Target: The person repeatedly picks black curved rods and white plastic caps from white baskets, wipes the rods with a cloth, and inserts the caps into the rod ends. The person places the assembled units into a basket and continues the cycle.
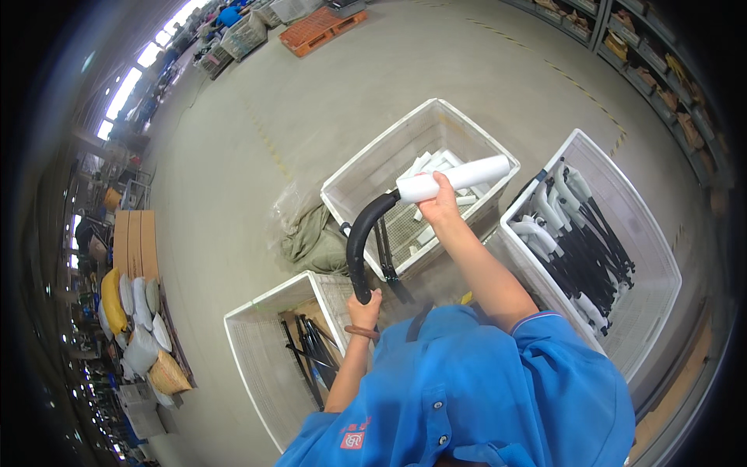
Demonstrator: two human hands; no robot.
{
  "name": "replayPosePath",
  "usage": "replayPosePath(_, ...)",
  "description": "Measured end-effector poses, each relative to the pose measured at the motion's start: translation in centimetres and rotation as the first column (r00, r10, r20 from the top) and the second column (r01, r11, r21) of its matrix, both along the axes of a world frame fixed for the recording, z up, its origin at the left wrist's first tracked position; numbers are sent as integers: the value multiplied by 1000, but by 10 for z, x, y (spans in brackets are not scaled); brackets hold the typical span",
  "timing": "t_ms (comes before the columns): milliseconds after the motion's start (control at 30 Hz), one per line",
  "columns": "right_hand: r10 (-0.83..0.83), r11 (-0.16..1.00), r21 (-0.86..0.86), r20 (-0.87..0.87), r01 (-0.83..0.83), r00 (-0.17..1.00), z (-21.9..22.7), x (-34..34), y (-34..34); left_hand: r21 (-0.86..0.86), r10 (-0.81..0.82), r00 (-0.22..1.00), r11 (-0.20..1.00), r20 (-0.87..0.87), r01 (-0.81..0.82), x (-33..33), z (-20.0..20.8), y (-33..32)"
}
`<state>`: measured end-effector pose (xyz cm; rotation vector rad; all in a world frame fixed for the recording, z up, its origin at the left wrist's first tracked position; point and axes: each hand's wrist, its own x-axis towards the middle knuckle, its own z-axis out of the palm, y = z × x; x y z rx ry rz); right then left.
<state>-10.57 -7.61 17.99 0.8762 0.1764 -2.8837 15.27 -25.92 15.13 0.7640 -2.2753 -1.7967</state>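
Note:
My left hand (pixel 363 310) is closed round the lower end of a black curved tube (pixel 359 240), which arcs up and to the right. At its upper end a white foam sleeve (pixel 459 177) continues the line; whether it sits over the tube's end or only meets it, I cannot tell. My right hand (pixel 440 201) grips this sleeve from below near that end. Both hands are above the near side of a white plastic crate (pixel 373 163) holding several white foam pieces (pixel 436 165). Thin black rods (pixel 384 247) lean at this crate's near wall.
At right, another white crate (pixel 657 249) holds black tubes with white sleeves (pixel 576 226). A third crate (pixel 247 350) at lower left contains black rods (pixel 313 350). Green cloth (pixel 315 243) lies by the middle crate. Farther off are an orange pallet (pixel 320 33), sacks (pixel 142 300) and shelving (pixel 650 66).

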Motion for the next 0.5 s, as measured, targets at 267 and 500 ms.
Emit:
replayPosePath(267,148,989,-18,10,-148,989,19,3,25,-47,-112,991,993,-72,109,-12,-18,27)
replayPosePath(500,404,867,363,-112,-341,908,65,49,25,312,-162,972,945,170,103,-60,27,35)
